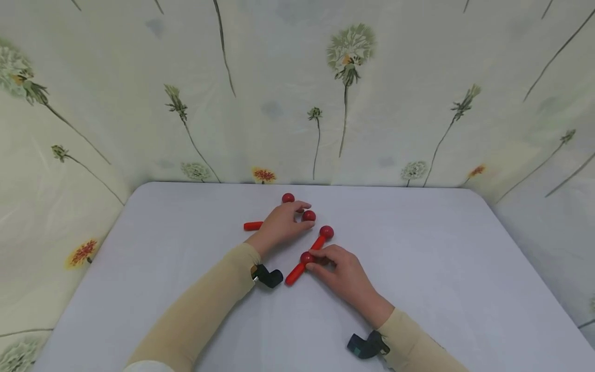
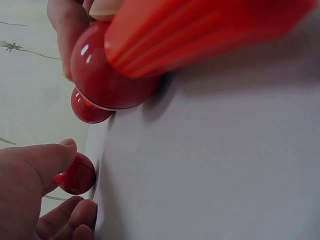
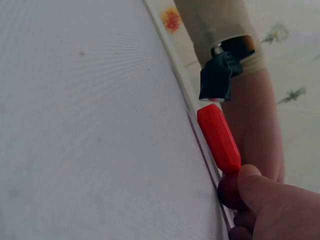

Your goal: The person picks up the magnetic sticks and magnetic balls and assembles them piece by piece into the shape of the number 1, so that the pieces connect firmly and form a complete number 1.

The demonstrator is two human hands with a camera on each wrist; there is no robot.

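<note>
Around the middle of the white table, with twelve o'clock taken as its far edge, the near red ball sits pinched between the thumb and fingers of the right hand, which comes at it from four o'clock. From this ball the near red handle points to seven o'clock, its sides faceted, as the right wrist view shows. Toward one o'clock, just beyond the fingertips, lies the second red ball, its own second red handle running back to seven o'clock toward the near ball; whether the two meet is hidden by the fingers. Straight up at twelve o'clock from the near ball is the third red ball, which the left hand grasps from nine o'clock, thumb and fingers curled round it. Farther out, at ten o'clock from that ball, the far red ball shows past the back of the left hand. Another red handle sticks out on the nine o'clock side of the left hand; which ball it belongs to cannot be told. Black wrist cameras sit on both beige sleeves, at six o'clock from the left hand and five o'clock from the right. Beyond the table's twelve o'clock edge hangs pale cloth printed with dandelions.
</note>
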